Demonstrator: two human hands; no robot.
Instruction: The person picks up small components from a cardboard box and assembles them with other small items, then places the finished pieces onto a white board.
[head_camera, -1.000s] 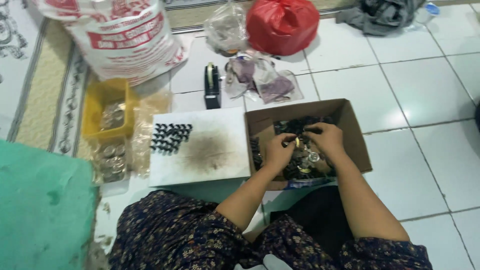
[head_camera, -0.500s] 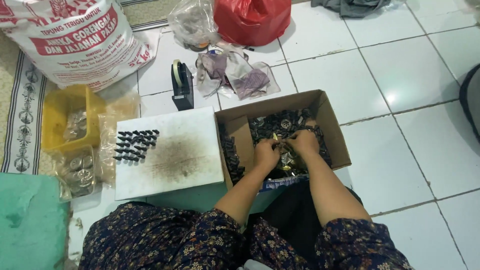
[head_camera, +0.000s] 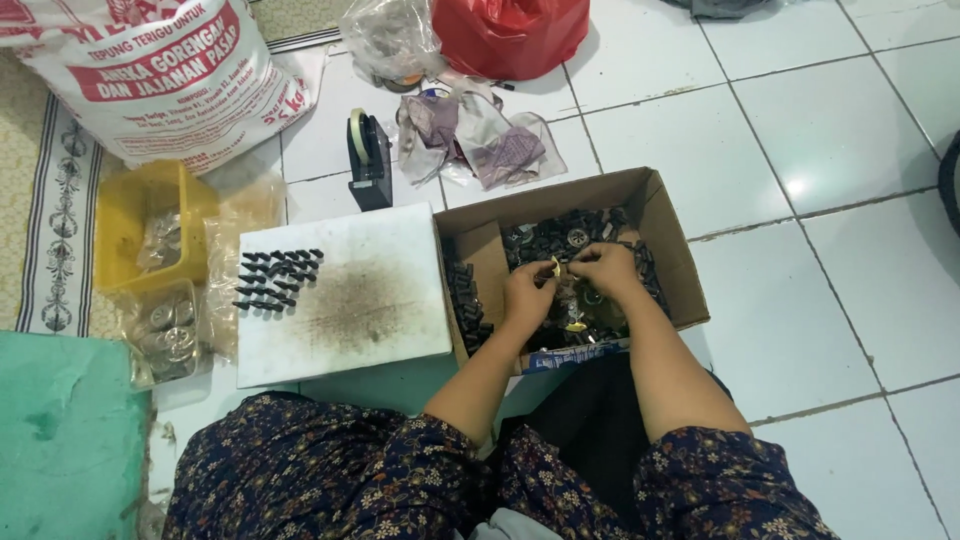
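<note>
Head view: both hands are kept inside the box (head_camera: 655, 215) as before; left hand (head_camera: 528, 293) and right hand (head_camera: 603, 268) pinch a small yellowish piece (head_camera: 556, 266) (fingers closed on it).

The floor (head_camera: 830, 130) is laid with white glazed tiles separated by dark grout lines. A bright light reflection is seen on one tile at the right. A patterned rug (head_camera: 40, 220) is laid along the left edge.

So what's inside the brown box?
The cardboard box holds a heap of small black parts. Both hands, left hand and right hand, cover the middle.
</note>
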